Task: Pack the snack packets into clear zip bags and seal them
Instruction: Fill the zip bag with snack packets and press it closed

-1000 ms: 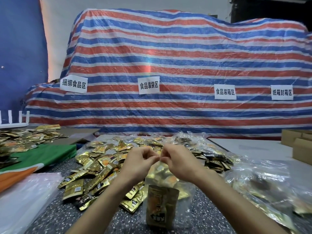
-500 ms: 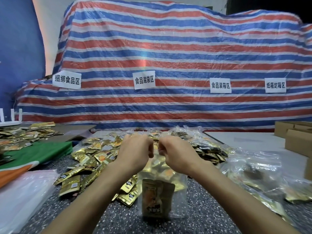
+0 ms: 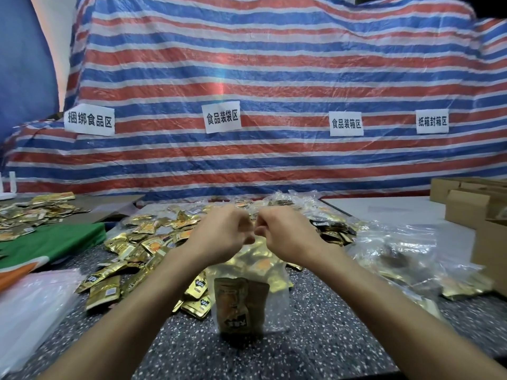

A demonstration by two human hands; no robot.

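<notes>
A clear zip bag (image 3: pixel 277 305) filled with gold snack packets hangs upright in front of me, its bottom near the speckled table (image 3: pixel 315 338). My left hand (image 3: pixel 219 234) and my right hand (image 3: pixel 285 234) pinch the bag's top edge side by side, knuckles almost touching. A brown-gold packet (image 3: pixel 238 305) shows through the bag's front. Behind and to the left of the bag, a pile of loose gold packets (image 3: pixel 142 242) is spread over the table.
Filled clear bags (image 3: pixel 406 259) lie at the right. Cardboard boxes (image 3: pixel 472 207) stand at the far right edge. A stack of empty plastic bags (image 3: pixel 30 305) and a green cloth (image 3: pixel 52 239) are at the left. A striped tarp (image 3: pixel 274 91) hangs behind.
Both hands have stayed together at the bag's top, with fingers curling tighter along the edge. The view has tilted slightly, so the bag sits lower in the picture.
</notes>
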